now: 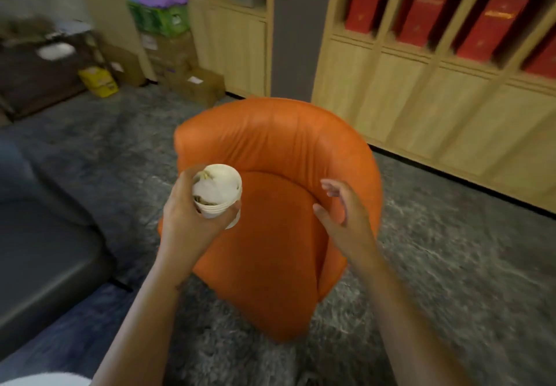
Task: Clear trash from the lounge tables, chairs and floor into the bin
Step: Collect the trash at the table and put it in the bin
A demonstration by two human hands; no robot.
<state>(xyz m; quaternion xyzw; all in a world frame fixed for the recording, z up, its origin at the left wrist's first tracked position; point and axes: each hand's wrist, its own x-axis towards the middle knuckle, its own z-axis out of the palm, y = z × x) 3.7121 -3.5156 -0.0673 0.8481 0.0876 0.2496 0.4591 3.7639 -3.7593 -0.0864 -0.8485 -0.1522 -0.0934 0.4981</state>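
A person's left hand (192, 220) wraps around a stack of white paper cups (218, 194), held upright over the seat of an orange armchair (270, 150), the top cup stuffed with crumpled tissue and scraps, apparently so loose litter travels in one load. The right hand (340, 208) hovers empty at about 3 o'clock from the cups, fingers spread and slightly curled, well apart from them and above the chair's right arm, seemingly free to collect more. The armchair's seat shows no litter where it is visible. A grey patterned carpet (436, 250) surrounds the chair; a dark sofa (45, 250) sits at 9 o'clock. At 11 o'clock, against the far wall, cardboard boxes (180, 66) are stacked under green and purple packages, with a yellow bag (99, 81) on the floor beside them. Pale wooden shelving (406, 90) at 1 o'clock holds red boxes (427, 12). No bin is in sight, so the collected cups likely have yet to be carried to it. Blur softens the room's edges.
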